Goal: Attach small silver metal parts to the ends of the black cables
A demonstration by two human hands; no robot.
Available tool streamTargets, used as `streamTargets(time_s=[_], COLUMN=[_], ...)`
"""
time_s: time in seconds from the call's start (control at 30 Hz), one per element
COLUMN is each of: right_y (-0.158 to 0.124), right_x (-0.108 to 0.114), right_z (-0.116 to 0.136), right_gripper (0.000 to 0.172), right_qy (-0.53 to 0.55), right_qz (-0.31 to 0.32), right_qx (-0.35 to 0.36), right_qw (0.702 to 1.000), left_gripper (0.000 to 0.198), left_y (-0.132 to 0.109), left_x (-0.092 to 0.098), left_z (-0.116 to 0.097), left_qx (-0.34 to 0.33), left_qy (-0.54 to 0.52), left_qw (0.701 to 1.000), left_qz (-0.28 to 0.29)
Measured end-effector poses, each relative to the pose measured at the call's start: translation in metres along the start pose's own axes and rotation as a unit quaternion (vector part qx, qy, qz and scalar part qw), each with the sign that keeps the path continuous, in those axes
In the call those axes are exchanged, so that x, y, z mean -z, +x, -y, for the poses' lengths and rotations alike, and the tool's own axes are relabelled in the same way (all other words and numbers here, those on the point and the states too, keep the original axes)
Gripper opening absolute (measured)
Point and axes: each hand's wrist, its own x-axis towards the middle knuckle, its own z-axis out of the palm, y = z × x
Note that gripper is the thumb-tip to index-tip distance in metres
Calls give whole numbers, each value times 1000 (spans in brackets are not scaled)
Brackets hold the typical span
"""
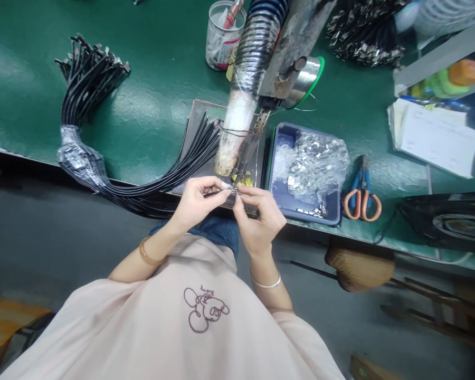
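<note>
Left hand (200,200) pinches a black cable (210,194); right hand (261,212) pinches a small metal piece (234,192) near its end. Cable lies at twelve o'clock from the shirt (162,322), apparent soldering iron (252,146) just beyond. Unsteady fingers could slip, causing a burn.

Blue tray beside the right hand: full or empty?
Partly filled. The blue tray holds a clear bag and loose small pieces, with bare floor visible between.
</note>
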Motion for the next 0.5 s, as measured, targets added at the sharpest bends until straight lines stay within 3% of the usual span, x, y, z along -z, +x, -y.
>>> streamTargets(time_s=[0.5], right_y=[1], right_x=[5], right_z=[4], right_gripper=[19], right_qy=[3], right_qz=[23], right_qx=[13], right_qw=[1000], left_gripper=[15], left_y=[-3], left_x=[-1], left_z=[-5], left_qx=[12], left_qy=[28], left_qw=[1000], left_qz=[-1])
